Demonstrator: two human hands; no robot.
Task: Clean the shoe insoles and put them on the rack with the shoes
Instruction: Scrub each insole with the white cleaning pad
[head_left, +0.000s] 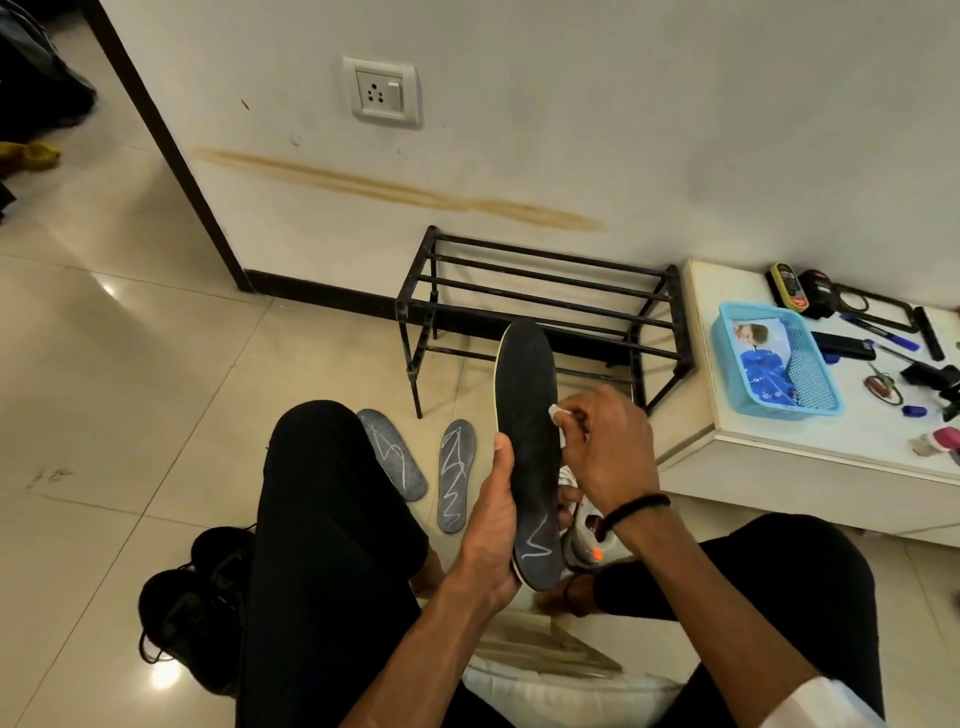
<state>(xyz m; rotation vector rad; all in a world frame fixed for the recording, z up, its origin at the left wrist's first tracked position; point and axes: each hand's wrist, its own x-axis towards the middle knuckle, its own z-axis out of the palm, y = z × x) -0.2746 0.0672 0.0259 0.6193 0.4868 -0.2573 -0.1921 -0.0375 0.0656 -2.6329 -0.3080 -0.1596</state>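
The left hand grips a black insole near its heel end, thumb up along the left edge, holding it upright and tilted a little away. White scribble marks show near the heel. The right hand pinches a small white wipe in curled fingers and presses it against the insole's right edge, about midway up. Two grey insoles with white scribbles lie on the tiled floor between the person's left knee and the held insole. A black metal shoe rack stands against the wall just behind. A pair of black shoes sits on the floor by the left leg; a white shoe is partly hidden behind the right wrist. To the right, a low white table carries a blue basket and small tools.
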